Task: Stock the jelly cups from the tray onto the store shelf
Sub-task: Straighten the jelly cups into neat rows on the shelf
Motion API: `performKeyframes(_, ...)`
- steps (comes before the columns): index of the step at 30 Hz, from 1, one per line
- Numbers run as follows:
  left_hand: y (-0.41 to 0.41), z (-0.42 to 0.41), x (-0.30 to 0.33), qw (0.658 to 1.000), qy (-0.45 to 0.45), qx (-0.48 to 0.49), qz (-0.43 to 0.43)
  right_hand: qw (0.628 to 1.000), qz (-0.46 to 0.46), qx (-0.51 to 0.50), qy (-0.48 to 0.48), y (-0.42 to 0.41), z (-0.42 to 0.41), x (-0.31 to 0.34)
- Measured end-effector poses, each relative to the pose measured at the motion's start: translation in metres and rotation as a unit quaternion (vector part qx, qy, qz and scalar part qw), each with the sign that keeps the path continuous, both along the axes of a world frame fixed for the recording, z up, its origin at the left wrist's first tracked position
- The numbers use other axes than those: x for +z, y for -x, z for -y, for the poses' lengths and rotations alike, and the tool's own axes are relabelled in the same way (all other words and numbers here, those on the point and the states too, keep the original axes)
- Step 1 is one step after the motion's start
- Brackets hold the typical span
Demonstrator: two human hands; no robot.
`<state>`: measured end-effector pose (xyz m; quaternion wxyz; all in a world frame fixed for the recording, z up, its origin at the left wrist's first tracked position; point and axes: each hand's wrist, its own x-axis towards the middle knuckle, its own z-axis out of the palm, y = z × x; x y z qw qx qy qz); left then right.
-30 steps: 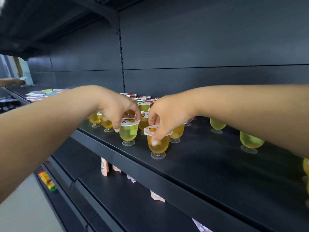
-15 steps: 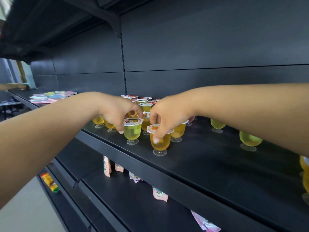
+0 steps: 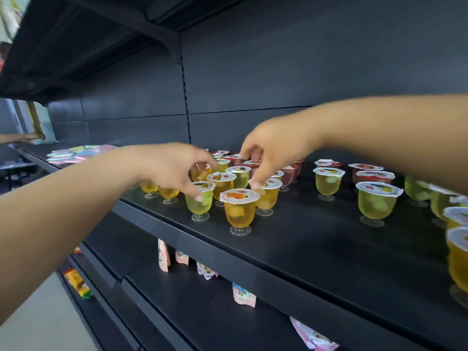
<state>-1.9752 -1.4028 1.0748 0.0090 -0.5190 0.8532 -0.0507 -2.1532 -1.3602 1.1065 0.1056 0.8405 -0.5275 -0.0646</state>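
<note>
Two bare arms reach in over the black shelf (image 3: pixel 316 239). Far left on it lie flat pastel packets (image 3: pixel 76 153). Next comes the left hand (image 3: pixel 172 168), fingers curled down over a green cup (image 3: pixel 200 201), one fingertip on its side just under the lid; whether it truly grips I cannot tell. Just right of that, alone at the front, stands an orange cup (image 3: pixel 239 211), touched by neither hand. The right hand (image 3: pixel 273 145) hovers over the cluster behind, its forefinger pressing the lid of a yellow cup (image 3: pixel 267 196), the other fingers curled and holding nothing. Further right, well apart, stand more cups (image 3: pixel 377 201), green, yellow and red. On the lower shelf (image 3: pixel 202 300) stand pink pouches (image 3: pixel 243 295).
</note>
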Motion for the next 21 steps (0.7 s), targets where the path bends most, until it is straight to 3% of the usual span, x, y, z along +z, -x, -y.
performKeyframes(6, 0.058, -0.031, 0.027, 0.982, 0.046, -0.119, -0.142, 0.992, 0.011, -0.121, 0.018, 0.077, -0.023, 0.024)
performKeyframes(13, 0.181, -0.023, -0.002, 0.982, 0.05, -0.182, -0.015, 0.962, -0.013, -0.265, -0.063, 0.155, -0.053, 0.008)
performKeyframes(21, 0.241, -0.013, -0.028, 0.987, -0.007, -0.142, -0.071, 0.924, 0.029, -0.373, -0.082, 0.19, -0.066, -0.009)
